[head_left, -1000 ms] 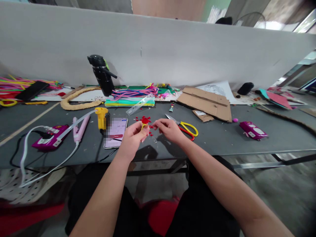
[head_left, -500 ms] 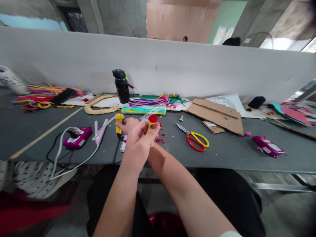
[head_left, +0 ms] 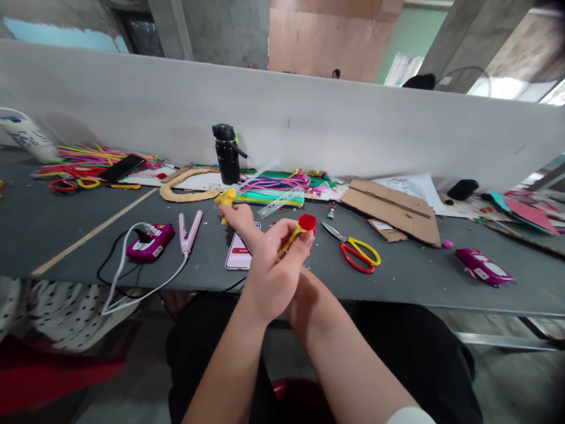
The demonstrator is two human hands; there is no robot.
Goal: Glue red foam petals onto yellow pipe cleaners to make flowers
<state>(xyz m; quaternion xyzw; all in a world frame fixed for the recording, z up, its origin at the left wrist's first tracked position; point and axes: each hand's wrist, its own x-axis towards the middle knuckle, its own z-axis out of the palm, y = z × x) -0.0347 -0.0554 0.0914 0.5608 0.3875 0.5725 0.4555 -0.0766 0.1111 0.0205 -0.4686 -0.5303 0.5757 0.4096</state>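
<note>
My left hand (head_left: 273,271) is closed on the yellow stem of a small red flower (head_left: 304,224), held up over the grey table's front edge (head_left: 397,282). My right arm crosses under the left one. My right hand (head_left: 241,219) reaches to the left and is closed on a yellow glue gun (head_left: 226,199), lifted just above a phone (head_left: 241,252) lying screen up. Small red scraps lie on the table behind my left hand.
Red-and-yellow scissors (head_left: 358,254) lie right of my hands. A pink straightener (head_left: 189,231) and a purple device (head_left: 150,241) with cables are to the left. A black bottle (head_left: 227,153), pipe cleaners (head_left: 269,187), a ruler (head_left: 280,204) and cardboard (head_left: 392,206) sit behind.
My right hand left the flower, crossed under the left arm to the glue gun and picked it up. My left hand drew the flower closer and to the right. The view tilted up.
</note>
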